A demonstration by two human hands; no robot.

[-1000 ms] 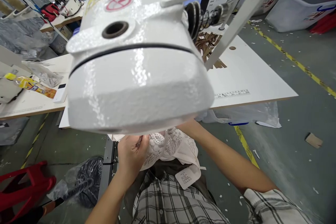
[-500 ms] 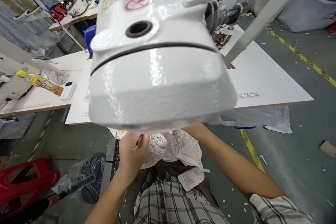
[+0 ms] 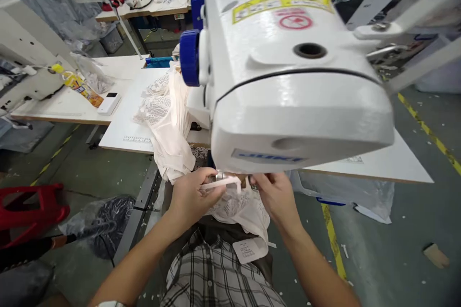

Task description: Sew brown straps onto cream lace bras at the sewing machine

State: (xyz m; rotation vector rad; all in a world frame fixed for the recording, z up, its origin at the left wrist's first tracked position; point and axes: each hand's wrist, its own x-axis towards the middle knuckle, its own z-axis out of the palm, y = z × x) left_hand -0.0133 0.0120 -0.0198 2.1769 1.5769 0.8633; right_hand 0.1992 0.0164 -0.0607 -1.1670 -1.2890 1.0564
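Note:
My left hand (image 3: pixel 192 197) is closed on a pale strap (image 3: pixel 223 183), pinched between thumb and fingers just below the sewing machine head (image 3: pixel 302 120). To the right, my right hand (image 3: pixel 280 199) is curled under the front of the head, its fingertips partly hidden; what they pinch cannot be made out. Between and below both hands hangs a cream lace bra (image 3: pixel 248 213), resting towards my lap. A white printed label (image 3: pixel 248 250) sits at its lower edge. The needle area is mostly covered by the machine head.
A pile of cream lace bras (image 3: pixel 171 124) lies left of the machine, draping over the edge of the white table (image 3: pixel 122 127). A yellow-capped drink bottle (image 3: pixel 79 87) and a white box (image 3: pixel 109 104) lie farther left. On the floor stands a red stool (image 3: pixel 32 211).
The view has shifted left, bringing the bra pile into sight. My right hand has come out from behind the machine head, and the pale strap now shows in my left hand.

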